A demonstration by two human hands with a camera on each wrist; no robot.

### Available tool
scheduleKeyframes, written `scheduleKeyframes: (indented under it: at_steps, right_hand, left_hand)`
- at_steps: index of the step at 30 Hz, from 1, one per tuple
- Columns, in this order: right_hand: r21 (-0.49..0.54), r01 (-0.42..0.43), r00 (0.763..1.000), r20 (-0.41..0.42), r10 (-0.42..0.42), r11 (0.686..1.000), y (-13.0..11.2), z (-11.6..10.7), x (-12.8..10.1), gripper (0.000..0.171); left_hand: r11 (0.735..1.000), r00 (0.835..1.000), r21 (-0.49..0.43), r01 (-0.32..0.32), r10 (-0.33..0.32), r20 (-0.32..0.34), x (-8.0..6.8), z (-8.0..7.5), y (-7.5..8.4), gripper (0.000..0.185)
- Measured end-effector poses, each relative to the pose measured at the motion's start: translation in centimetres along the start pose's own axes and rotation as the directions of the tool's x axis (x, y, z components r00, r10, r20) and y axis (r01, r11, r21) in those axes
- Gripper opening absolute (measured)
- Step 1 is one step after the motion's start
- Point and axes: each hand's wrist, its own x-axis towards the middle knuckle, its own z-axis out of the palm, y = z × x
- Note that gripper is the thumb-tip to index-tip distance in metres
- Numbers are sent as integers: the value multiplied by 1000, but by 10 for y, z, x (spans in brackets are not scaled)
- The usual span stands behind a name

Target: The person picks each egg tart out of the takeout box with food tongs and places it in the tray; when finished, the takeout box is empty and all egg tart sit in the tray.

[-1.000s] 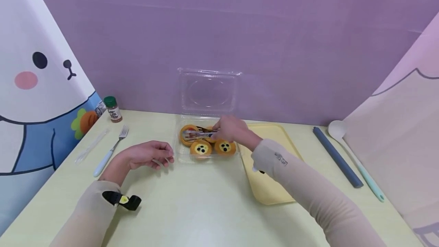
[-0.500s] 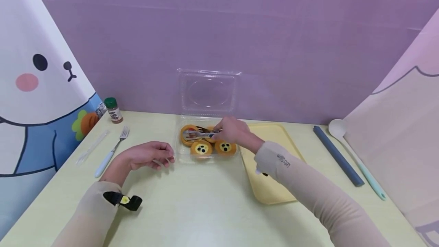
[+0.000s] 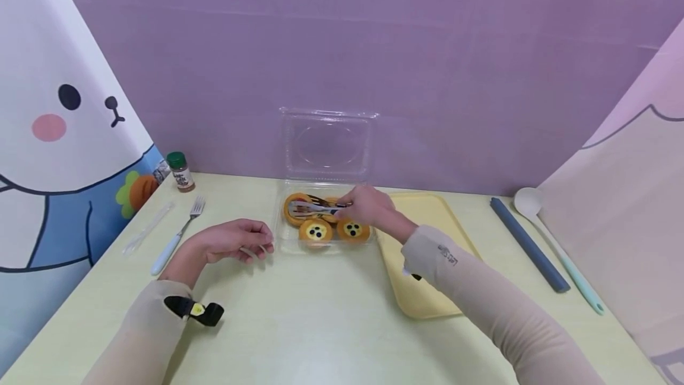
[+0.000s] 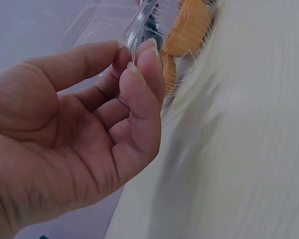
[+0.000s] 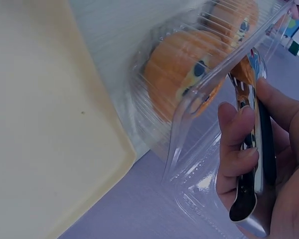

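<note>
One pair of tongs (image 3: 315,209) lies gripped, seemingly, within right-hand fingers (image 5: 237,149).

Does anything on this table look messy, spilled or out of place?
Nothing stands out. The tarts sit neatly in the open clear box, the right hand holds metal tongs over them, and the fork and yellow tray lie tidy.

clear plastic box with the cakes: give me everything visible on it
The clear plastic box is a thin, see-through hinged clamshell. Its lid stands open, upright against the purple wall. The base sits on the pale table beside the yellow tray and holds round orange cakes with dark dots. The right hand reaches metal tongs into it.
</note>
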Motion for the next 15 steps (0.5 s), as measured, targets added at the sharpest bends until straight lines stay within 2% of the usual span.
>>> scheduleKeyframes:
  at_steps: [15]
  right_hand:
    - [-42,13,1000,-1,-14,999,-7,-5,-1,36]
  left_hand:
    - [1000,1000,1,2,-2,0,1,1,1,17]
